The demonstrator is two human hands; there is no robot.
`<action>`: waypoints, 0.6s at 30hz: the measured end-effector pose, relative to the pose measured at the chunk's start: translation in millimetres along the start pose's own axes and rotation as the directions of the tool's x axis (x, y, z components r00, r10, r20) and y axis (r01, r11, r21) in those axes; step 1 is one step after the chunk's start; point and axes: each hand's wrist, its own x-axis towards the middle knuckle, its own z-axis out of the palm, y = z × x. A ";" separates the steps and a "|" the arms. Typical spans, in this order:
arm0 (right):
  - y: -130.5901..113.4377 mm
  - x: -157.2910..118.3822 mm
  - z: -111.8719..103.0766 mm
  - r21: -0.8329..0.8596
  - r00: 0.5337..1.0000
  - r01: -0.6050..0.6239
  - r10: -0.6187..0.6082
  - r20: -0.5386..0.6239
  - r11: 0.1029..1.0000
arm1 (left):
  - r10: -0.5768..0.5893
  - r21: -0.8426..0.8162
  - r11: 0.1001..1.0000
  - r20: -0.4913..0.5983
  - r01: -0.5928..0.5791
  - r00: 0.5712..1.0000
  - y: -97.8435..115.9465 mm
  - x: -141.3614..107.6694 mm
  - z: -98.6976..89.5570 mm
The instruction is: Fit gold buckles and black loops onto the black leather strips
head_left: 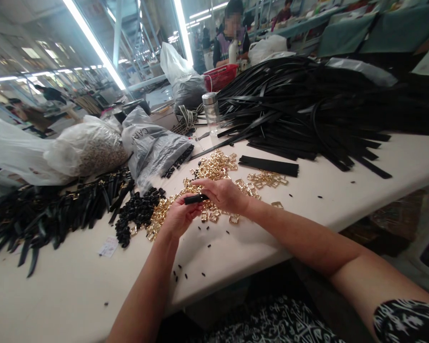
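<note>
left hand (182, 214): closed round short black strap (195, 199), strap held up over table (257, 257), near gold buckles (214, 166). right hand (226, 194): fingers bent at strap's other end; cannot tell if gripping. black loops (137, 209) heaped left of buckles. flat black strips (268, 165) lying right, just beside buckles. behind: bottle (210, 114), big pile of black straps (289, 105), grey bag (152, 145). person (232, 35) across table, near red basket (223, 77).

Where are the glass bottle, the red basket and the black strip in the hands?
Glass bottle (211, 116): head view, clear body
Red basket (221, 78): head view, side wall
Black strip (193, 199): head view, flat face
</note>
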 end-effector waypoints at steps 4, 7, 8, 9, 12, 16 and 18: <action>-3.6 0.1 2.7 -0.062 0.999 0.019 -0.016 0.037 0.998 | 0.114 0.028 0.993 -0.050 -0.112 0.992 -4.3 1.5 6.3; -2.0 1.0 4.8 -0.098 0.999 -0.017 0.020 0.027 0.995 | 0.164 0.068 0.985 -0.081 -0.158 0.983 -5.9 0.5 11.5; -0.9 1.5 5.0 -0.108 0.999 -0.040 0.042 0.015 0.993 | 0.169 0.082 0.983 -0.075 -0.162 0.983 -5.3 -0.2 12.2; 0.3 2.1 4.7 -0.112 0.998 -0.063 0.063 0.004 0.992 | 0.171 0.090 0.982 -0.060 -0.165 0.983 -4.2 -0.9 12.0; 2.1 3.9 2.2 -0.103 0.994 -0.111 0.112 0.008 0.988 | 0.181 0.090 0.980 -0.036 -0.178 0.983 -0.3 -1.3 8.1; -0.6 5.3 -3.1 -0.105 0.992 -0.080 0.089 0.087 0.991 | 0.252 0.137 0.962 -0.102 -0.237 0.962 0.2 0.8 3.4; -1.7 5.8 -6.7 -0.155 0.986 -0.044 0.068 0.155 0.987 | 0.284 0.187 0.947 -0.104 -0.261 0.953 -1.1 1.0 3.7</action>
